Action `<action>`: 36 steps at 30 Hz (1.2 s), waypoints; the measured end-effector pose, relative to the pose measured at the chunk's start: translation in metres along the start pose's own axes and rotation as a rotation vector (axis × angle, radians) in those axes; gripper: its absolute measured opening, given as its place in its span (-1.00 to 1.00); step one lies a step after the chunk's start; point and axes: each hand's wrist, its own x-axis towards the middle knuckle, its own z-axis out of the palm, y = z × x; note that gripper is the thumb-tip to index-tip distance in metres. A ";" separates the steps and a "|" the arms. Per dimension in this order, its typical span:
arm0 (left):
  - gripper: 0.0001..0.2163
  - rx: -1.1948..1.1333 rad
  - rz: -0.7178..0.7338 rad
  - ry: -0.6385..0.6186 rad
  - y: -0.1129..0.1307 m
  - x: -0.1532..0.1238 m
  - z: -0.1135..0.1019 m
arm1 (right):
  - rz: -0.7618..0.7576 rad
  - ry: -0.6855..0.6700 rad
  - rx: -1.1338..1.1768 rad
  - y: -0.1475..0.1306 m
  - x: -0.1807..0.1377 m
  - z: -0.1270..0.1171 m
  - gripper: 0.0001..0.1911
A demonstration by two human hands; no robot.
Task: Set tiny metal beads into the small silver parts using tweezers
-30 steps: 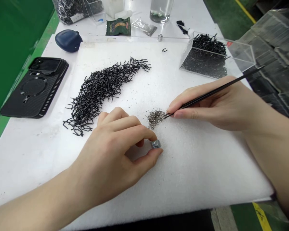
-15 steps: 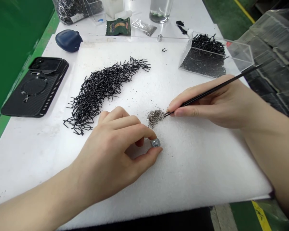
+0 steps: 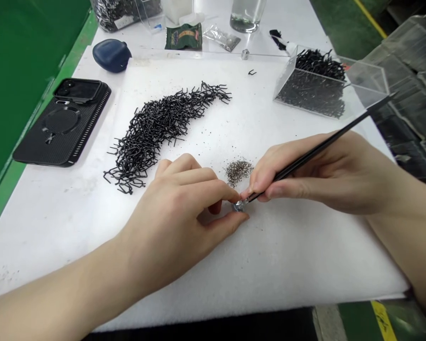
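My left hand [image 3: 184,203] pinches a small silvery metal piece [image 3: 239,206] between thumb and forefinger, low over the white foam sheet [image 3: 287,265]. In my right hand [image 3: 305,175] are slim black tweezers [image 3: 315,150], held like a pen. Their tips meet the metal piece; whether they grip a grain there is too small to tell. Just beyond the fingers lies a little heap of tiny brownish metallic grains [image 3: 238,170]. Behind my left hand a long curved pile of short bent black pieces [image 3: 159,123] spreads over the foam.
A black phone [image 3: 62,123] and a dark blue rounded object [image 3: 111,55] lie at the left. At the back are a green packet [image 3: 183,37], a clear small bag [image 3: 222,38] and a glass of liquid [image 3: 246,16]. A clear box [image 3: 310,92] of black pieces stands back right.
My right hand has brought the tweezer tips from the grain heap down to the metal piece in my left hand. The whole view has shifted slightly.
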 end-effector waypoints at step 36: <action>-0.98 -0.004 0.003 0.009 -0.002 -0.002 0.004 | 0.034 -0.037 0.020 0.003 0.001 -0.001 -0.86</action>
